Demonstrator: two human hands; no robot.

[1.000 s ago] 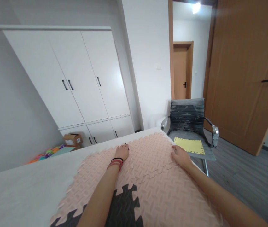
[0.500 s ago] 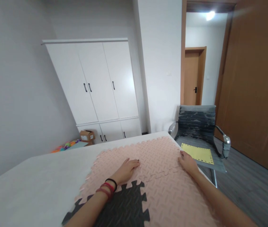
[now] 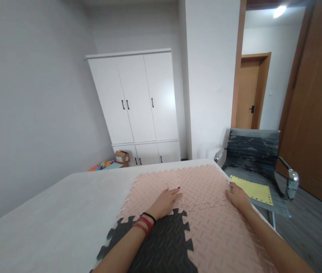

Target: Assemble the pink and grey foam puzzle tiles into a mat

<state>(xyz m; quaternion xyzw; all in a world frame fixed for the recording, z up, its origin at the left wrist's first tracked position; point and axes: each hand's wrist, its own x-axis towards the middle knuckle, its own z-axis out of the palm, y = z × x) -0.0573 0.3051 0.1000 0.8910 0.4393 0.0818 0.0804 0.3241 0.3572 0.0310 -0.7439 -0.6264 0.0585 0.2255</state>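
My left hand (image 3: 166, 201) lies flat on a pink foam mat tile (image 3: 152, 182), fingers stretched out toward the seam with the tile beside it. My right hand (image 3: 238, 196) is at the outer right edge of the pink foam mat (image 3: 203, 182), its fingers bent around that edge. A black foam mat tile (image 3: 163, 242) with toothed edges is under my left forearm, against the pink tiles; I cannot tell whether its teeth are locked in. Another pink tile (image 3: 214, 235) lies nearer me on the right, with a jagged seam along its far side.
The mats lie on a white table (image 3: 72, 212). Beyond its right edge stands a grey chair (image 3: 253, 148) with a yellow perforated sheet (image 3: 253, 190) on the seat. Behind are a white cabinet (image 3: 138, 98), a cardboard box (image 3: 122, 156) and colourful items (image 3: 102, 165).
The view has turned left, so everything sits further right in it. Both hands stay at nearly the same places on the mat.
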